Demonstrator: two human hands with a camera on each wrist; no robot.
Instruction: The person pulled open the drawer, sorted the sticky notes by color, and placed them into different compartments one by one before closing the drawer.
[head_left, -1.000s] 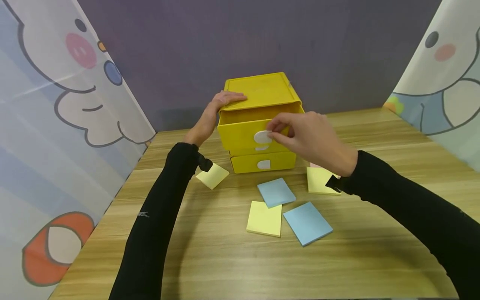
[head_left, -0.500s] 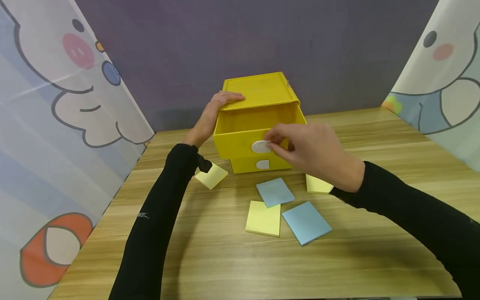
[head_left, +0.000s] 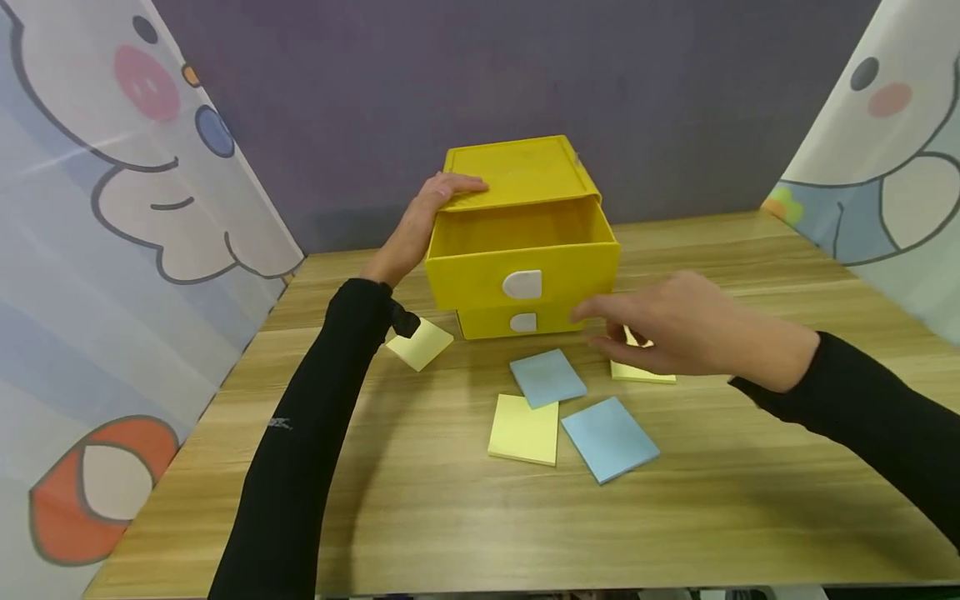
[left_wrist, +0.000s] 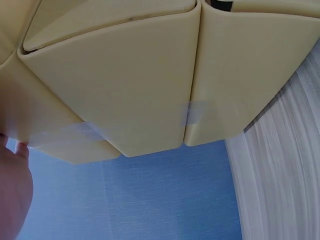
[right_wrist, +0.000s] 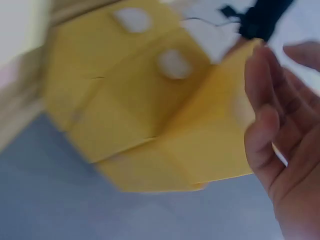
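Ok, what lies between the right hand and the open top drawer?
Head view: nothing. Past the right hand there is only bare wooden table and air up to the open top drawer.

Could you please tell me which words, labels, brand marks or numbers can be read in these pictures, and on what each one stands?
No text can be read.
Left sleeve: a small pale mark, too small to read.
Yellow drawer box: plain white handles, no lettering.
Sticky note pads: blank.
Cartoon panels: drawings only, no words.
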